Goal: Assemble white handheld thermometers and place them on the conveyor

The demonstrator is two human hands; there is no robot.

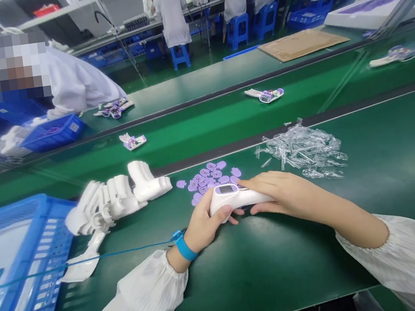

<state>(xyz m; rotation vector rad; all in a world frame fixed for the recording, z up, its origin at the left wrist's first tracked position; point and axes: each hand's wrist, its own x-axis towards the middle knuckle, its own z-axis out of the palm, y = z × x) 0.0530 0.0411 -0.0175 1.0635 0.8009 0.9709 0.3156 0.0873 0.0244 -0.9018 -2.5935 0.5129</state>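
Note:
Between my hands is a white handheld device with a small grey screen, which looks like an infrared thermometer (243, 198). My left hand (206, 219) is closed around its screen end, thumb on the near side. The handle end lies under my right hand (283, 191), whose fingers wrap over it. Just behind the device lie several small purple plastic pieces (205, 179). Left of them is a row of white plastic shell parts (110, 201). A heap of clear plastic pieces (302, 148) sits beyond my right hand. A blue wrist strap (185, 246) with a cord is on my left wrist.
A blue crate (47, 248) stands at the left. Behind the bench edge runs a green belt (197, 139) carrying part-built devices (266, 95). A co-worker's sleeve (78, 78) reaches beside a blue bin (55, 132). Cardboard (302, 43) lies across the belt.

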